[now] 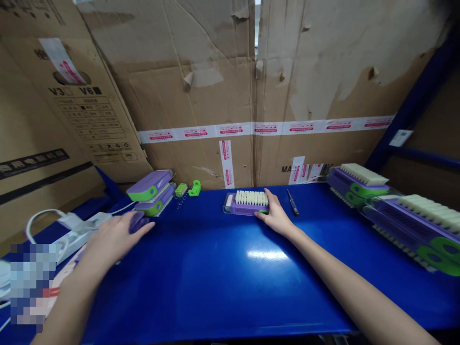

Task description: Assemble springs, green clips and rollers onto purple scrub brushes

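Observation:
In the middle of the table lies a purple and green brush-like device (247, 209), with rows of cream bristles facing up and a clear cover at its left end. My right hand (276, 213) is closed around its right end, thumb in front and fingers behind. At the left, my left hand (115, 237) has its fingers and thumb around a small dark purple piece (137, 222), whose shape is partly hidden. Just beyond that hand, two similar purple and green devices (153, 186) are stacked. A screwdriver (293, 202) lies right of my right hand.
Several more bristled devices (424, 223) sit stacked at the right. Small green parts (194, 188) and loose screws lie near the back left. A white power strip (77, 237) with cables is at the left. Cardboard (201, 96) walls the back of the blue table (215, 282).

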A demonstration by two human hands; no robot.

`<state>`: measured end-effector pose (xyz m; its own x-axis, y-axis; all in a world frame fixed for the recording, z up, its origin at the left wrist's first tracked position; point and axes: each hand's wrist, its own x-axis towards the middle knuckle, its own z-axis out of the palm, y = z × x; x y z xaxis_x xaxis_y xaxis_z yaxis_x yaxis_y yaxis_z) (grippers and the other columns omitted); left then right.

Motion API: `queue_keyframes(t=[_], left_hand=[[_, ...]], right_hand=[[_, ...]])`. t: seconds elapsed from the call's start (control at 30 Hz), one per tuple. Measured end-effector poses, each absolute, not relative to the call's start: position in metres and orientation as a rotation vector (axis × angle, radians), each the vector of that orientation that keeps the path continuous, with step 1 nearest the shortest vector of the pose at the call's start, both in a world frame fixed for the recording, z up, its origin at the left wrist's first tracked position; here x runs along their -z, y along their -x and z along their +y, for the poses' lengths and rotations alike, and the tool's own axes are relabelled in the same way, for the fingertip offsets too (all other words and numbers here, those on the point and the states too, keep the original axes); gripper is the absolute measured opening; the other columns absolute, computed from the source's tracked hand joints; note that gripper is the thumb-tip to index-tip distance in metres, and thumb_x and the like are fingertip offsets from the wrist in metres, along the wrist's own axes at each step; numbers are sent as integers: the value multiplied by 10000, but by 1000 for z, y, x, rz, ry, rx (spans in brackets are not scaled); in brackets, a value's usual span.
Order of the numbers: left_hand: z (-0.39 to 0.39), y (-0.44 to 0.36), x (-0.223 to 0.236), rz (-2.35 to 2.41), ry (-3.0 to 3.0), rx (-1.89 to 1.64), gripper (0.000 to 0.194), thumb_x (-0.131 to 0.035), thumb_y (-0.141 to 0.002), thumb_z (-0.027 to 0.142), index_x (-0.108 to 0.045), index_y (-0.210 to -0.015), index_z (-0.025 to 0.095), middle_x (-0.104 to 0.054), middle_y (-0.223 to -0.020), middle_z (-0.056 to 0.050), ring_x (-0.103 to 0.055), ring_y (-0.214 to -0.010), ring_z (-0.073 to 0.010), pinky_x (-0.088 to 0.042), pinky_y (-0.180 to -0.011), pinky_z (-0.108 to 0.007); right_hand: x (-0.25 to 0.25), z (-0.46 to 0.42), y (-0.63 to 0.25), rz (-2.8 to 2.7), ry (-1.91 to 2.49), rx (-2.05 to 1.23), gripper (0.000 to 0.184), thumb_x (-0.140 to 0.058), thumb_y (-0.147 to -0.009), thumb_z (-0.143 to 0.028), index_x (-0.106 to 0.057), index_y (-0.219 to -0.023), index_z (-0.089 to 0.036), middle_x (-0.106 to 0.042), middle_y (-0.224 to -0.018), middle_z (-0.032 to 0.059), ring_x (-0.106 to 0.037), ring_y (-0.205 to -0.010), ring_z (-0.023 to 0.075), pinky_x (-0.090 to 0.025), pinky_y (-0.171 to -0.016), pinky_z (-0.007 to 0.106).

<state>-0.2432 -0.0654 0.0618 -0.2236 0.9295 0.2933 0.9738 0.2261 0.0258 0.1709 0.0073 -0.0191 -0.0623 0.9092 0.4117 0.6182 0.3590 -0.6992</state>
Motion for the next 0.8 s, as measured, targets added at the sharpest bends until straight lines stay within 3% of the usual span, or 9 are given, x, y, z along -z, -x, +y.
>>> queue_keyframes(t=[0.17, 0.37, 0.53, 0.8], left_hand=[[-73, 285, -50, -2343, 1770, 1, 603, -301, -754, 644, -488, -1185, 267, -692, -913, -15, -583, -922, -298, -417, -810, -389], [-98, 247, -52, -2225, 1883, -146, 639, -315, -774, 550, -485, -1265, 177, -653, -947, -100, -579, -900, -296, -407, -844, -376], [-106, 183, -55, -2105, 2037, -99, 615, -340, -802, 515, -465, -1314, 196, -579, -1082, -137, -547, -987, -314, -423, -858, -394], [-52, 106, -52, -1921, 2045, -9, 535, -369, -860, 390, -445, -1326, 138, -564, -1076, -216, -517, -1009, -351, -455, -792, -444]], right_hand=[[19, 7, -170, -1766, 1358, -439, 847, -651, -701, -294, -205, -1415, -207, -369, -1322, 131, -347, -1281, 291, -259, -1094, 459], [18, 7, -171, -1791, 1387, -442, 846, -641, -709, -303, -203, -1414, -139, -356, -1338, 167, -335, -1280, 297, -252, -1096, 453], [19, 7, -171, -1785, 1362, -429, 843, -645, -707, -303, -200, -1417, -210, -367, -1324, 134, -343, -1276, 300, -264, -1083, 479], [16, 3, -169, -1816, 1376, -385, 845, -646, -714, -330, -200, -1423, -217, -386, -1285, 134, -357, -1251, 306, -290, -1059, 484]])
